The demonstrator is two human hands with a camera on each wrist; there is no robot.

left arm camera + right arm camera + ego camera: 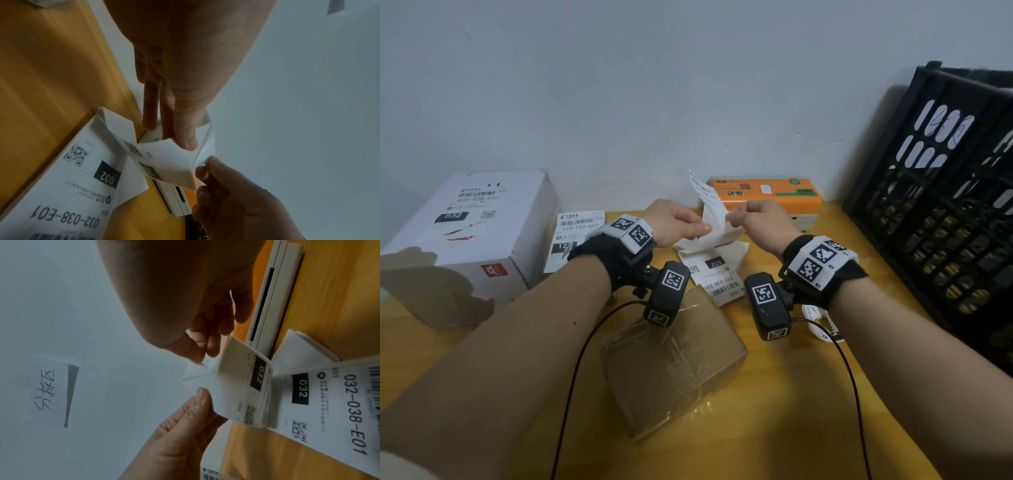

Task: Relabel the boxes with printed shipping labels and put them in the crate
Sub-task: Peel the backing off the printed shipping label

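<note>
Both hands hold one white shipping label (711, 212) in the air in front of the orange label printer (767, 195). My left hand (702, 228) pinches its left edge between thumb and fingers. My right hand (731, 214) pinches a corner, where a thin layer (193, 374) is lifted off the sheet. In the wrist views the label (164, 160) (236, 386) curls and shows a black "032" patch. A taped brown cardboard box (674, 363) lies below my wrists. The black crate (941, 205) stands at the right.
A printed label reading 032-038-E01 (719, 274) lies flat beyond the brown box. A white box (472, 226) with a 032 label stands at the left, and a 122-122-C07 label (578, 233) lies beside it. A crumpled paper strip (822, 325) lies under my right wrist.
</note>
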